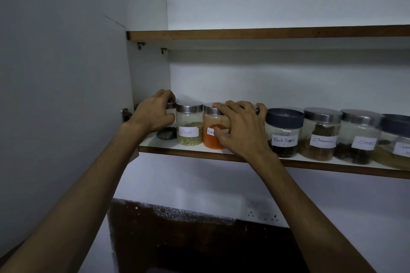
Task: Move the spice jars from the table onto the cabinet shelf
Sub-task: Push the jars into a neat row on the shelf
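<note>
A: Cabinet shelf (199, 149) across mid-frame, white top, brown edge. Row of spice jars standing upright along it, left to right.

B: Labels readable?

A: Fennel jar (190, 126) left of centre, steel lid, greenish seeds. Just beside it, touching or nearly so, a red powder jar (211, 137), label partly covered, only "Red" legible. Further right: Black Pepper jar (284, 133) with a dark blue lid, Cinnamon jar (321, 134) with a steel lid, a jar (359, 137) labelled "Clove" or similar, blurred. One more jar (397, 139) cut off at the right edge, label unreadable.

B: Hands?

A: Left hand (153, 113) at the shelf's left end, fingers curled round a steel-lidded jar (172, 105) mostly hidden behind it; grip closed on that jar. Dark base (165, 134) showing below the palm. Contents not visible.

B: Right hand?

A: Right hand (240, 126) centre frame, fingers spread and curled over another jar between the red powder and Black Pepper jars, thumb lying across the red powder jar's label. Held jar almost fully hidden; a sliver of steel lid (257, 109) beside the fingertips.

B: Elsewhere?

A: Second shelf (266, 33) above, in the upper half. Wall socket (263, 215) lower centre.
</note>
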